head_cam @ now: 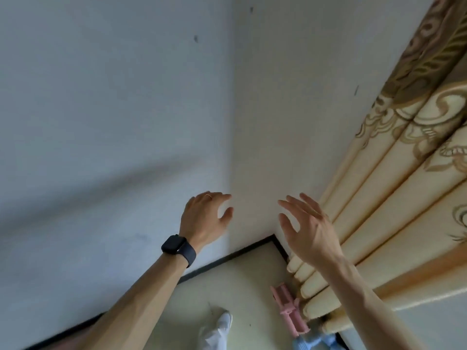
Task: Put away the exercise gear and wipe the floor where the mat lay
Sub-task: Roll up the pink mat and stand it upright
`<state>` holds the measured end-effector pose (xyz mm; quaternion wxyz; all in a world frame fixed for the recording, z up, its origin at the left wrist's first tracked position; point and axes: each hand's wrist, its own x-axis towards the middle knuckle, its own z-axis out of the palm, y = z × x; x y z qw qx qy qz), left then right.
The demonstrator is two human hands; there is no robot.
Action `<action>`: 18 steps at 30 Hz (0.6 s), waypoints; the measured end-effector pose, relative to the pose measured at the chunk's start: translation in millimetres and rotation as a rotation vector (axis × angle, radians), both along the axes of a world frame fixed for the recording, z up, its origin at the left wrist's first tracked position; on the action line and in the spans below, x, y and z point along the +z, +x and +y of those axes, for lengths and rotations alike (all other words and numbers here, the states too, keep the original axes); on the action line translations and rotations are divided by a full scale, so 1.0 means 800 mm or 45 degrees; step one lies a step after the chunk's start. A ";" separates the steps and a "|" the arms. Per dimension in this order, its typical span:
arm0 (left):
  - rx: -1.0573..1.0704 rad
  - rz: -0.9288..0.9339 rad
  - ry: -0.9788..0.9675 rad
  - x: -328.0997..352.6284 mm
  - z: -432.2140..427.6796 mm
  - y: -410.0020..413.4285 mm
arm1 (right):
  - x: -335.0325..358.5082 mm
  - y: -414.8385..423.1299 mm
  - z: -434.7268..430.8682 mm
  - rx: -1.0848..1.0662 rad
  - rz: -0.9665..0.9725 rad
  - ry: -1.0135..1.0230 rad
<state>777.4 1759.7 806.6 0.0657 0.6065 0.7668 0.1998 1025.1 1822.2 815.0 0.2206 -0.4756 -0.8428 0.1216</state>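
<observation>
My left hand [206, 215] is raised in front of the room corner, fingers relaxed and spread, holding nothing; a dark watch sits on its wrist. My right hand [307, 227] is up beside it, fingers straight and apart, also empty, close to the curtain. On the floor below lie a pink dumbbell [290, 310] and a light blue dumbbell [312, 342] at the curtain's foot. No mat is in view.
Two white walls meet in a corner [231, 147] with a dark skirting board [227, 256] along the pale floor [240, 286]. A cream and gold curtain [391, 198] hangs at the right. My foot in a white shoe [223, 322] stands near the dumbbells.
</observation>
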 end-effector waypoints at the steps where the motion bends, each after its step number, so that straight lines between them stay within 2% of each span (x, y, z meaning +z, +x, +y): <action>1: 0.076 0.001 0.001 -0.001 -0.030 -0.001 | 0.000 -0.003 -0.012 0.060 -0.004 -0.005; 6: 0.431 -0.013 -0.057 0.000 -0.191 -0.009 | -0.008 -0.043 -0.095 0.377 -0.040 -0.057; 9: 0.640 0.001 -0.069 0.007 -0.298 -0.022 | -0.006 -0.089 -0.162 0.602 0.040 -0.082; 18: 1.272 0.025 -0.061 0.027 -0.647 -0.034 | 0.010 -0.226 -0.429 1.280 0.115 -0.041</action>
